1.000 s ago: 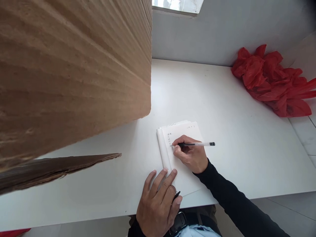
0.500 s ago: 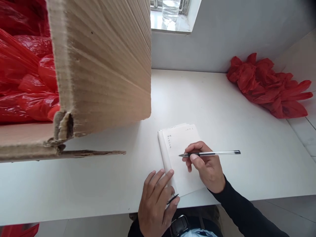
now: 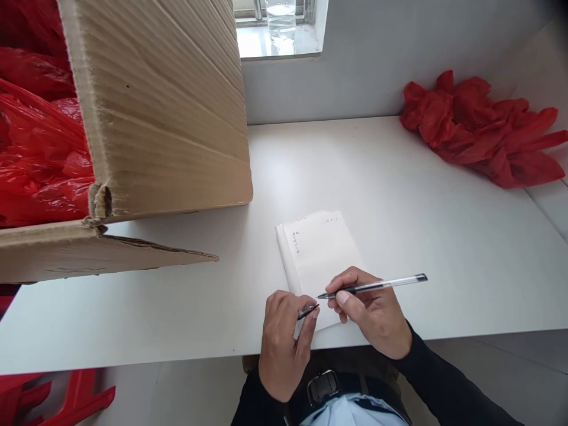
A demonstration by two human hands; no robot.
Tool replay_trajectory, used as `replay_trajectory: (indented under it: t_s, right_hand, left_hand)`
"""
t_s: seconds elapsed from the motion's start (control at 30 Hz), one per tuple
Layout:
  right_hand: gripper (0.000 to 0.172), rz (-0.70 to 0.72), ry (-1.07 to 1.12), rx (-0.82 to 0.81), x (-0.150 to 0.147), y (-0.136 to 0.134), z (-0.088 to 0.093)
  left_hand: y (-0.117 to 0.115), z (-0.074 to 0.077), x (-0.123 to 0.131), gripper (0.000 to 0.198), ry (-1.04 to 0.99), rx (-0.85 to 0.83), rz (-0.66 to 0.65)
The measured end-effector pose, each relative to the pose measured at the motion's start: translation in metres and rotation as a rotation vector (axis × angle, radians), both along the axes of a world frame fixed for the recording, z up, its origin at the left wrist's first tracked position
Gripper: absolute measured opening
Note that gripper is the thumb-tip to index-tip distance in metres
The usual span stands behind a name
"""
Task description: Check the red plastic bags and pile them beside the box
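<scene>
Gripping pen [image 3: 381, 284] in right hand [image 3: 377, 313], tip pointing left toward cap [image 3: 307, 311] pinched in left hand [image 3: 284, 340], just apart, over notepad [image 3: 319, 248].

Left hand [image 3: 284, 346], right hand [image 3: 377, 316]: both bare. Right sleeve [image 3: 444, 384]: black, long, close-fitting, plain, ends at wrist. Left sleeve [image 3: 255, 408]: same black, only short stretch above wrist in view. Belt [image 3: 306, 408]: dark. Buckle [image 3: 322, 387]: rectangular, dark face, silvery frame. Trousers [image 3: 350, 362]: dark brownish. Pale blue-white fabric [image 3: 350, 414]: bunched below belt, at bottom edge.
</scene>
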State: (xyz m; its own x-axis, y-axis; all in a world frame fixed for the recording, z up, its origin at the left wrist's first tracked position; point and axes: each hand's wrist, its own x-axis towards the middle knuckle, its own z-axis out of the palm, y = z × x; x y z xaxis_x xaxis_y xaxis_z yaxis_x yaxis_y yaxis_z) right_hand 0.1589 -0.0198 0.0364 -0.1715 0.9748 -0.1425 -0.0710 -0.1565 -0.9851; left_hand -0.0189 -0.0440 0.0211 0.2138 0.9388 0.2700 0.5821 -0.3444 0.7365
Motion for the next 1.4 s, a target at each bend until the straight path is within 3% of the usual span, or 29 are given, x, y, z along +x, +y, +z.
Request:
replay_trajectory:
  t_s: [0.37, 0.5, 0.63, 0.8, 0.97, 1.07, 1.13, 1.2, 1.3, 1.4]
  right_hand:
    - [0.011, 0.059, -0.058, -0.044, 0.000, -0.001, 0.006]
    - [0.029, 0.200, -0.058, -0.067, 0.000, -0.001, 0.005]
    - [0.055, 0.251, -0.020, -0.134, -0.002, -0.009, 0.000]
    - [0.063, 0.276, 0.079, -0.242, -0.012, -0.026, 0.001]
    - [0.068, 0.259, 0.101, -0.282, -0.013, -0.025, 0.003]
    - [0.061, 0.089, -0.088, -0.142, 0.012, -0.006, 0.002]
    - [0.061, -0.105, -0.382, -0.045, 0.042, 0.013, 0.002]
    - [0.062, -0.206, -0.813, 0.009, 0.077, 0.032, -0.001]
    - [0.056, -0.280, -1.068, -0.039, 0.125, 0.057, -0.011]
    - [0.044, -0.311, -1.166, -0.128, 0.152, 0.072, -0.026]
  left_hand:
    - [0.001, 0.004, 0.002, 0.015, 0.034, 0.013, -0.071]
    - [0.002, 0.005, 0.001, 0.009, 0.047, 0.025, -0.172]
    - [-0.003, 0.007, 0.001, 0.022, 0.040, -0.008, -0.226]
    - [-0.011, 0.011, 0.007, 0.020, 0.011, -0.023, -0.200]
    - [-0.001, 0.022, 0.009, 0.021, 0.023, -0.045, -0.239]
    - [0.000, 0.023, 0.005, 0.020, 0.110, -0.054, -0.201]
    - [-0.006, 0.017, 0.000, 0.036, 0.249, 0.015, -0.183]
    - [-0.013, 0.007, -0.006, 0.044, 0.388, 0.118, -0.177]
    - [-0.017, -0.010, -0.012, 0.038, 0.482, 0.201, -0.171]
    - [-0.010, -0.021, -0.011, 0.031, 0.493, 0.219, -0.158]
